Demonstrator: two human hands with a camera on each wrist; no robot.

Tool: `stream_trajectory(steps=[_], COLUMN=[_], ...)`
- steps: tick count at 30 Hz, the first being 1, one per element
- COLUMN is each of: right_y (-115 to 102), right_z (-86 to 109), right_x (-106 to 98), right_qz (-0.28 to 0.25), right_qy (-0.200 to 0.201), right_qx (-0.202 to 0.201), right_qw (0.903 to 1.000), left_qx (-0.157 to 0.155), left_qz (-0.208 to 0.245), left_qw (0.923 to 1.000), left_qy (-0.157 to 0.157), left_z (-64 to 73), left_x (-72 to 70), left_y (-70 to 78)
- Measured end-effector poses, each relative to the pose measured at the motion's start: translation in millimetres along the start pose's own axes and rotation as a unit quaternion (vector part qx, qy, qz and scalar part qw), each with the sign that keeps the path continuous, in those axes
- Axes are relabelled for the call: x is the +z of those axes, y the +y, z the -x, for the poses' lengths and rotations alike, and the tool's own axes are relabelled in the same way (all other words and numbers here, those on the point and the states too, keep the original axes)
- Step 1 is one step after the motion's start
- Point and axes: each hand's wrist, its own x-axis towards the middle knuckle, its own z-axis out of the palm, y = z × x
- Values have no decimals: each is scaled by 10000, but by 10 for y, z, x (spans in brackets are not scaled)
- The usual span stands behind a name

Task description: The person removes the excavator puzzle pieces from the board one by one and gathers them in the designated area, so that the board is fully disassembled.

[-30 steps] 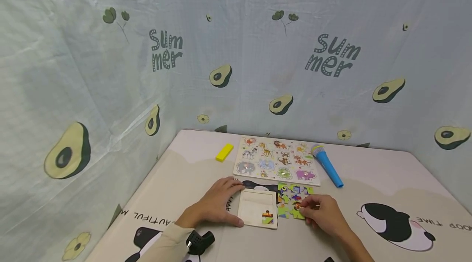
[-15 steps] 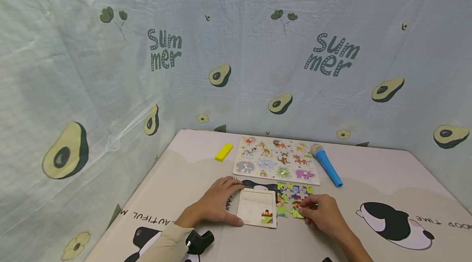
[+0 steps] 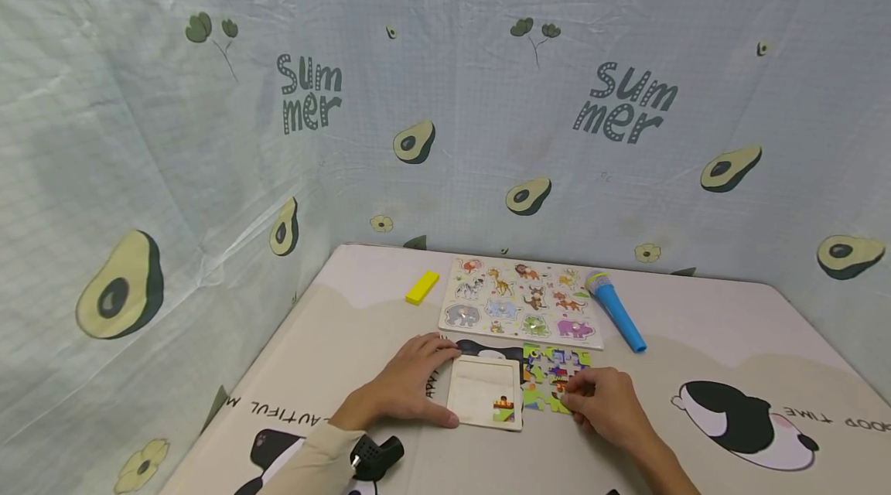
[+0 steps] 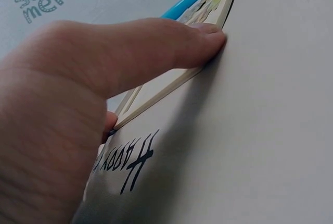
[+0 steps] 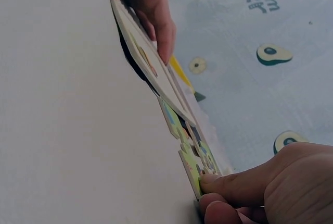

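Note:
A shallow wooden puzzle tray (image 3: 480,385) lies in front of the person, with a few joined jigsaw pieces (image 3: 504,408) in its lower right corner. My left hand (image 3: 411,383) holds the tray's left side, thumb at the near corner and fingers at the far one. To the right of the tray, several green picture pieces (image 3: 534,394) lie grouped on the table. My right hand (image 3: 605,404) pinches a jigsaw piece (image 5: 189,171) at that group's lower right, thumb on top in the right wrist view. Its other fingers curl beneath, partly hidden.
Behind the tray lies an animal peg puzzle board (image 3: 520,302). A yellow block (image 3: 422,288) is left of it, a blue toy microphone (image 3: 618,313) right of it. A black device (image 3: 376,456) sits at the left wrist. Printed cloth walls (image 3: 445,93) stand behind the table.
The head view has shifted very slightly. Both hands keep nearly the same places, the left at the tray and the right at the jigsaw pieces.

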Motion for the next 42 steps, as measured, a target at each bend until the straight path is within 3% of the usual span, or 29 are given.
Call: stream_trajectory(steps=[15, 24, 33, 42], right_y=[-34, -201, -333, -434], right_z=[-5, -17, -37, -16], right_x=[-3, 70, 220, 343], right_qz=[31, 236, 407, 365], right_qy=[-18, -155, -682, -1368], right_qx=[-124, -646, -1609, -1782], right_qw=[9999, 9975, 9838, 9737], left_qx=[14, 14, 6, -21], left_qz=[36, 45, 95, 54], left_qw=[10000, 10000, 10000, 10000], left_qy=[-7, 11, 13, -6], left_z=[15, 19, 17, 8], left_x=[-30, -26, -17, -19], left_y=[19, 4, 8, 22])
